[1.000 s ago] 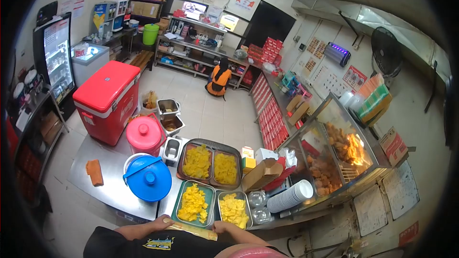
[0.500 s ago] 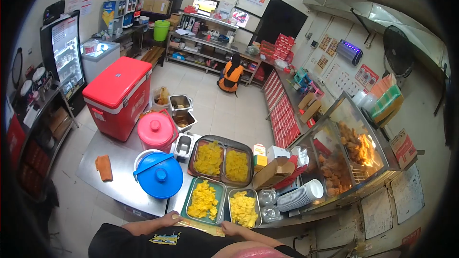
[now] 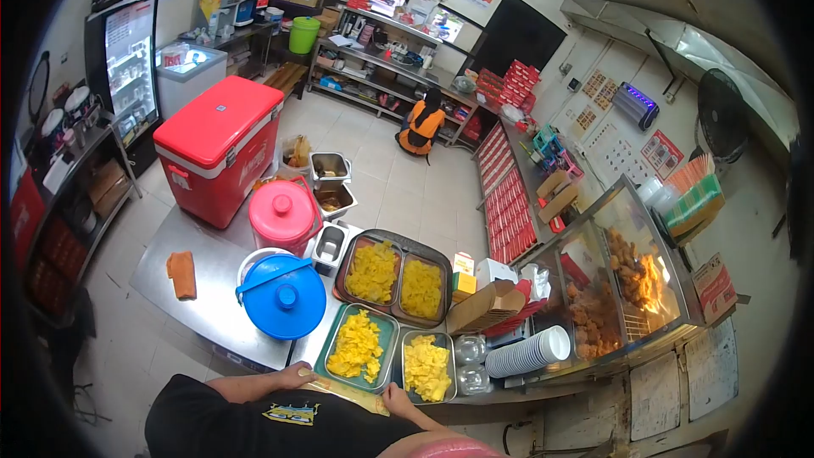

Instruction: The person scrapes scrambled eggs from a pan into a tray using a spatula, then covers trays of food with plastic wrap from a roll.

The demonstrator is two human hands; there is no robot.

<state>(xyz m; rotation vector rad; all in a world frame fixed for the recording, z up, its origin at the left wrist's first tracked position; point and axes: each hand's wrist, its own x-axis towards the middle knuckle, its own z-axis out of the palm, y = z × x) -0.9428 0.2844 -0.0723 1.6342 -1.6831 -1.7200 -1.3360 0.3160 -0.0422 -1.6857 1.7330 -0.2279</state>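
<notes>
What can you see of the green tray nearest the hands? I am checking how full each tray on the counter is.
The green tray is a shallow rectangular pan with a teal-green rim, lying flat at the near edge of the steel counter. Loose yellow food pieces cover most of its floor, with bare green showing along the far right side. A grey tray of the same food sits right beside it. The left hand rests at its near corner, the right hand just past it.
</notes>
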